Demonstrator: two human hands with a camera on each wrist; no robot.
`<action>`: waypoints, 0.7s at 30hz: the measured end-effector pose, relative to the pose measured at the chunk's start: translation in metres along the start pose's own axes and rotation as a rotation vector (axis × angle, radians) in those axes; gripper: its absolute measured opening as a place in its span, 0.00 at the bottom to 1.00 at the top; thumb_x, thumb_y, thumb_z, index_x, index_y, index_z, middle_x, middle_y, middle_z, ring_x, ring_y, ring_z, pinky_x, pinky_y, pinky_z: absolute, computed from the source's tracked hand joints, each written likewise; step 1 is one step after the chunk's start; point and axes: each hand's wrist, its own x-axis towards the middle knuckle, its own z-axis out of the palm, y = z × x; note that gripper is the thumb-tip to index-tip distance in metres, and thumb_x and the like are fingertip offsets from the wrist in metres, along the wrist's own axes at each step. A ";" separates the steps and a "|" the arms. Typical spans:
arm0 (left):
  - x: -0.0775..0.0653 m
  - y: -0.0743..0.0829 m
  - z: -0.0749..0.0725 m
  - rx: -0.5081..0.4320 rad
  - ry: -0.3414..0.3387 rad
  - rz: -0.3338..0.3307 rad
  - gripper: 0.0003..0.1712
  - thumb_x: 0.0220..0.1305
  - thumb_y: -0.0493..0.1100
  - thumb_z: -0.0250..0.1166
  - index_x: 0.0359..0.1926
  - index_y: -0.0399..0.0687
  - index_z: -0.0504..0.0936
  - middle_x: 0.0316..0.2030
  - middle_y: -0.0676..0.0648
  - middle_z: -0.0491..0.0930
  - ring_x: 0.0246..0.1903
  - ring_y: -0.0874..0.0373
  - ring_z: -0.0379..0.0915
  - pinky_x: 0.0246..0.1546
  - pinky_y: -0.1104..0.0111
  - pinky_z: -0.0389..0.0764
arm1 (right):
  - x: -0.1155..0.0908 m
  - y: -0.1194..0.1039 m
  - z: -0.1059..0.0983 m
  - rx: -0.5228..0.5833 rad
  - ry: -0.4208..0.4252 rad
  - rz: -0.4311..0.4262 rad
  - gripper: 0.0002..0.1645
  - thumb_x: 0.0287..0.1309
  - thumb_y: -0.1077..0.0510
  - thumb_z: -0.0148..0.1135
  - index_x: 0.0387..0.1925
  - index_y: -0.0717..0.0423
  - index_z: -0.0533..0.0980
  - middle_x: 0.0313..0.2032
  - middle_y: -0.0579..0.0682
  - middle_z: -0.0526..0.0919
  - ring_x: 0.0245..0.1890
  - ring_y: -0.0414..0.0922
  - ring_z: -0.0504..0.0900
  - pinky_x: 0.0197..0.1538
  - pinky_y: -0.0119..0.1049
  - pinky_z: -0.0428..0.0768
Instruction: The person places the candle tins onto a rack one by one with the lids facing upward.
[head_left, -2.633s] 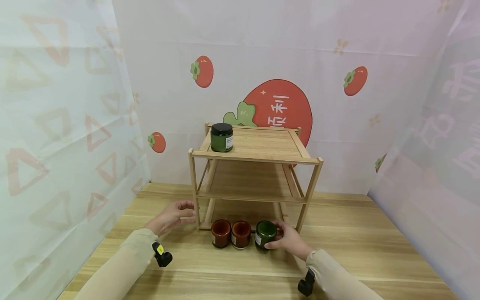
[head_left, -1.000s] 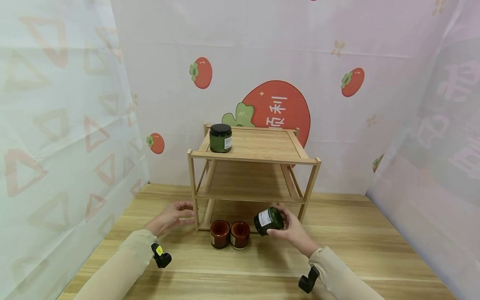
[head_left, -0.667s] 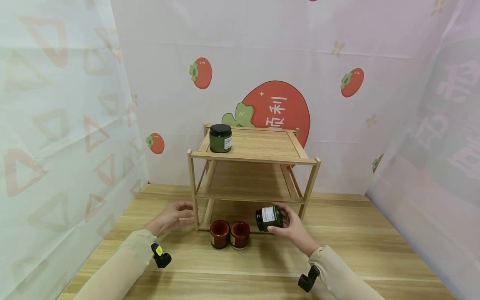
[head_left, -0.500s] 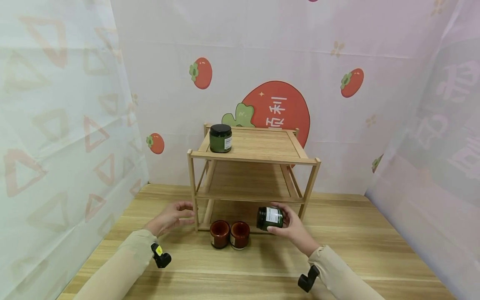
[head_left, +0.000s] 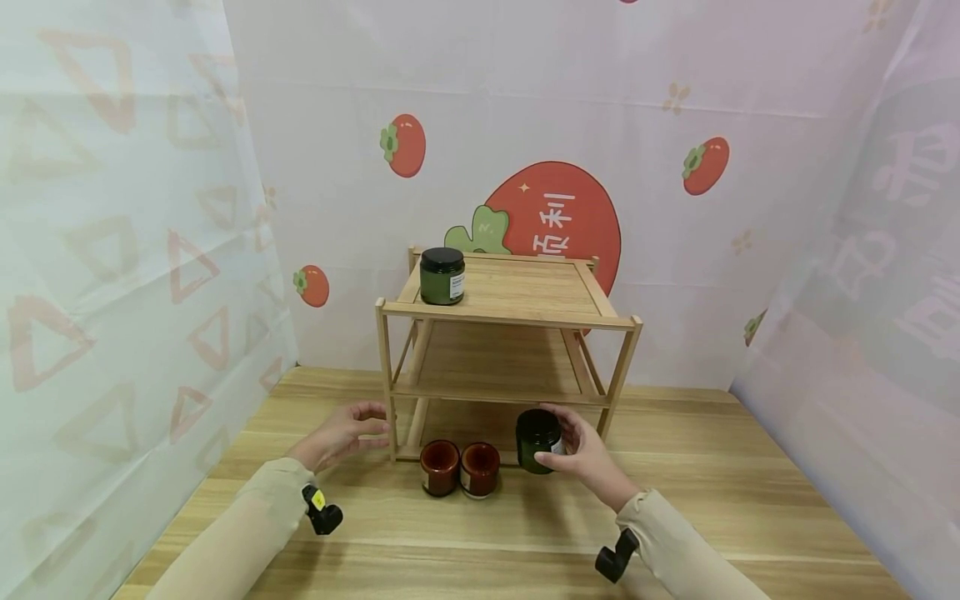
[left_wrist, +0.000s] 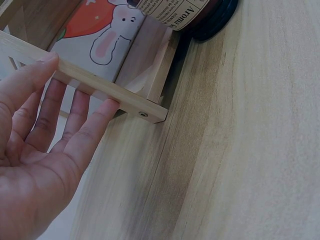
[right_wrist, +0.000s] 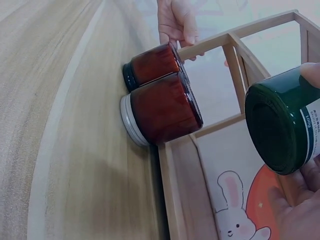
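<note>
In the head view, my right hand [head_left: 588,458] grips a green glass jar [head_left: 532,457] with its black lid up, before the rack's lower right. The right wrist view shows its dark green base [right_wrist: 267,132], lifted off the table. Two red-brown jars [head_left: 439,468] stand side by side on the table, lids down; one lid is black, the other pale [right_wrist: 131,122]. My left hand [head_left: 345,437] holds the front left post of a wooden shelf rack [head_left: 517,319]; in the left wrist view its fingers [left_wrist: 90,132] lie along that post.
A second green jar [head_left: 442,279] with a black lid stands on the rack's top shelf at the left. The rack stands on a wood-grain table [head_left: 450,550], with a printed cloth [head_left: 330,167] behind it and at the sides.
My right hand has lifted the green jar from the table and turned it over, from lid down, through lying sideways, to lid up. The left hand stays at the post.
</note>
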 end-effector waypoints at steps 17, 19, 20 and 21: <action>0.000 0.001 0.002 0.000 0.021 -0.015 0.19 0.65 0.32 0.61 0.54 0.34 0.66 0.45 0.47 0.71 0.43 0.58 0.75 0.52 0.61 0.83 | -0.003 -0.003 0.001 -0.001 0.009 0.028 0.40 0.50 0.66 0.71 0.62 0.69 0.63 0.57 0.63 0.73 0.51 0.32 0.75 0.53 0.20 0.74; -0.001 0.002 0.002 -0.003 0.016 -0.013 0.19 0.65 0.32 0.61 0.54 0.34 0.67 0.45 0.47 0.71 0.43 0.58 0.75 0.52 0.61 0.83 | -0.003 -0.004 0.001 0.000 0.012 0.037 0.41 0.50 0.66 0.71 0.63 0.69 0.63 0.58 0.64 0.73 0.51 0.32 0.75 0.54 0.20 0.74; -0.001 0.002 0.002 -0.004 0.013 -0.011 0.19 0.65 0.32 0.61 0.54 0.34 0.66 0.45 0.47 0.71 0.43 0.58 0.75 0.52 0.61 0.83 | -0.003 -0.005 0.002 0.000 0.014 0.041 0.41 0.49 0.66 0.71 0.63 0.69 0.63 0.58 0.64 0.72 0.51 0.32 0.75 0.54 0.20 0.74; -0.001 0.002 0.002 -0.003 0.012 -0.010 0.19 0.65 0.32 0.61 0.54 0.34 0.66 0.45 0.47 0.71 0.43 0.58 0.75 0.52 0.61 0.83 | -0.004 -0.005 0.002 0.000 0.015 0.046 0.41 0.49 0.66 0.71 0.64 0.69 0.62 0.58 0.64 0.72 0.51 0.32 0.75 0.54 0.20 0.74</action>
